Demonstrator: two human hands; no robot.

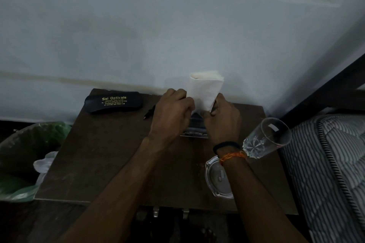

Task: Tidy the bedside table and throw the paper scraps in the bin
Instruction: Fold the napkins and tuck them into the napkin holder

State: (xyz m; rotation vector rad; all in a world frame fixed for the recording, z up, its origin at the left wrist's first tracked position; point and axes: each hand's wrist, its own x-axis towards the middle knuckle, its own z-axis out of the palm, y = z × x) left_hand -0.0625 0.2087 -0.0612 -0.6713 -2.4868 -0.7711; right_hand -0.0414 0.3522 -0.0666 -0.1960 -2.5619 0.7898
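Dark wooden worktop (110,160) against pale wall: both hands' fingers (182,102) pinch the folded paper (205,89) by its lower corners; light, limp, crushable, best balled up.

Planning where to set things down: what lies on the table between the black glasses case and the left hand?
In the head view, only a small black cable end lies between the glasses case and the left hand; otherwise bare table.
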